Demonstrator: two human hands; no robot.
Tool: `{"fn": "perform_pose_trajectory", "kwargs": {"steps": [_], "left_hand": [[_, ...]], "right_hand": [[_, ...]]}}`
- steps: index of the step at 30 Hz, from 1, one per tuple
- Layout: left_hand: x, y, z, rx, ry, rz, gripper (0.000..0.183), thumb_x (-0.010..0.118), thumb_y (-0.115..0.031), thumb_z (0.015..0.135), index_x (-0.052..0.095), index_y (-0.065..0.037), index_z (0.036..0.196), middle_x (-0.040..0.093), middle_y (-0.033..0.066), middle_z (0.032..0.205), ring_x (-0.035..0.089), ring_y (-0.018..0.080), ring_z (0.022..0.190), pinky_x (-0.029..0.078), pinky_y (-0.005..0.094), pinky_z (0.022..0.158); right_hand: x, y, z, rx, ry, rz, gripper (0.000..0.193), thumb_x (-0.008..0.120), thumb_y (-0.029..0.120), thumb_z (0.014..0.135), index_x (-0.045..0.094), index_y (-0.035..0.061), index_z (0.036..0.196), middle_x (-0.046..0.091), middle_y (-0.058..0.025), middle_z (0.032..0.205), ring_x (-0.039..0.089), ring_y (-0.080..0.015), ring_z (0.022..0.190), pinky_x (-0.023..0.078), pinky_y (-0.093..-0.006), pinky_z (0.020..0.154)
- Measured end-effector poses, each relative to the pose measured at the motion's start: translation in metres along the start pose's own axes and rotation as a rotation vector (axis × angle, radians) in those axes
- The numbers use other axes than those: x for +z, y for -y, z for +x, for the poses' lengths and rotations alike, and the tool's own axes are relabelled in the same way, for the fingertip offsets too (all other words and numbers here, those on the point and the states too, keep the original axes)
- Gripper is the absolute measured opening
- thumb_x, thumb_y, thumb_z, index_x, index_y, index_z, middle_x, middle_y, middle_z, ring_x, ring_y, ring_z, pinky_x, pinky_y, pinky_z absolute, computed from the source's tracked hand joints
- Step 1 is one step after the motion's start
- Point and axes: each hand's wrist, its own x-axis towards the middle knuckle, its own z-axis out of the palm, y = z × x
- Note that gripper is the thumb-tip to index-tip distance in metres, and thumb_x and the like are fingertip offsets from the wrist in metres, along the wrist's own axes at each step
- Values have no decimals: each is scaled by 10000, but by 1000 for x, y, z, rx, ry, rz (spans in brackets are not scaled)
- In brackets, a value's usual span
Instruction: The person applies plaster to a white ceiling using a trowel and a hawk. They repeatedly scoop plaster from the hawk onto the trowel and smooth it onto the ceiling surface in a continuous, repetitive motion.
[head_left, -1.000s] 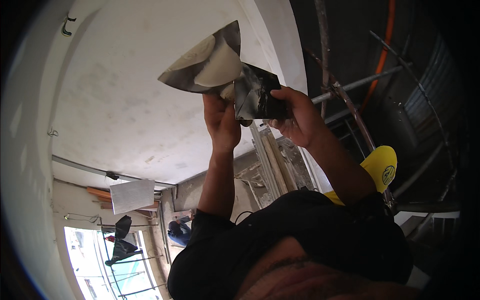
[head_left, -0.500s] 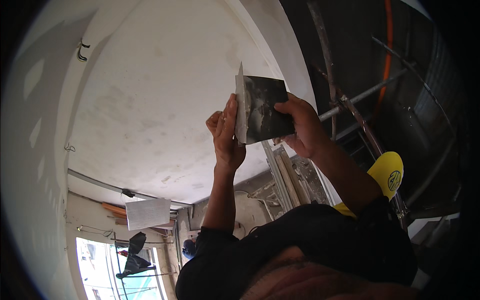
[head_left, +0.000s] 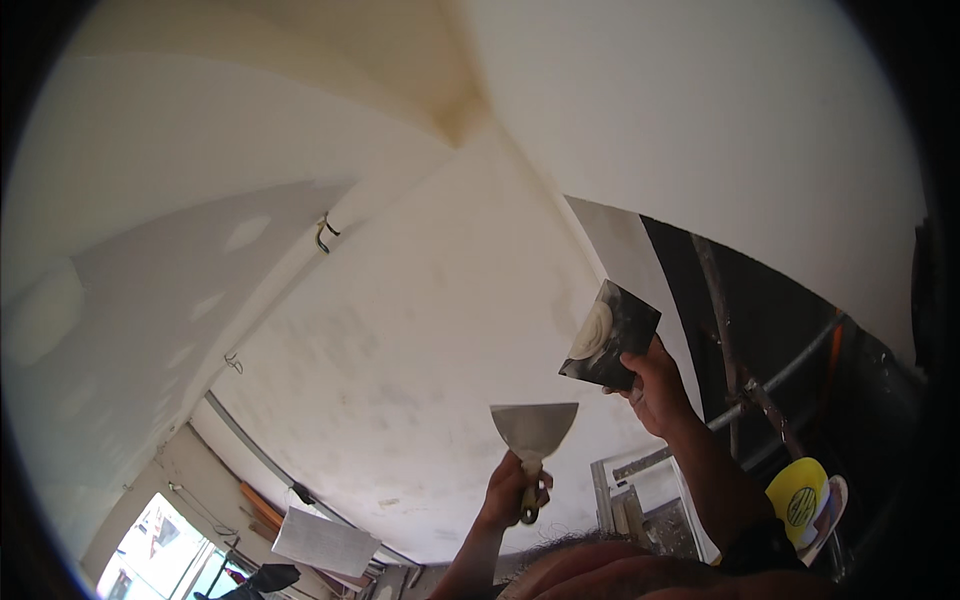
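My left hand [head_left: 508, 490] is closed round the handle of a wide putty knife [head_left: 534, 428], its metal blade pointing up and spread flat toward me. To the right and higher, my right hand [head_left: 660, 395] grips a dark, flat rectangular plate [head_left: 634, 326]. Its thumb lies over the plate's near face and its fingers go behind. A smooth, pale dollop of putty [head_left: 592, 332] sits along the plate's left part. Knife and plate are apart. Behind both hands rises a white, patchy wall [head_left: 420, 340].
Wires stick out of the wall at the upper left [head_left: 324, 234]. Poles [head_left: 715, 300] cross a dark opening on the right, above a yellow rounded thing [head_left: 798, 498] by my right arm. At the lower left are a pale sheet [head_left: 322, 543] and a bright window [head_left: 160, 550].
The view has tilted up toward the ceiling. My hands have moved apart: the putty knife has left the plate, and the putty now lies in a rounded dollop on it.
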Motion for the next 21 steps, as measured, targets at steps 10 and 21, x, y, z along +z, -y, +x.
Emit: {"fn": "perform_pose_trajectory", "kwargs": {"steps": [10,21], "left_hand": [[55,-16,-5,-162,601,-912,759,462,-33,907,125,30,1584,553,245,895,452,166,469,446,241,332],[52,-16,7,-126,458,-833,771,480,-19,889,129,9,1574,372,352,1481,539,198,548,448,251,308]], "right_hand": [[-47,-36,-16,-148,306,-582,337,632,100,1010,561,37,1333,643,-83,1294,580,-173,1235,465,-353,1055],[-56,-25,-5,-272,540,-746,311,545,-95,982,649,59,1231,701,-129,1258,634,-266,1256,481,-411,1108]]}}
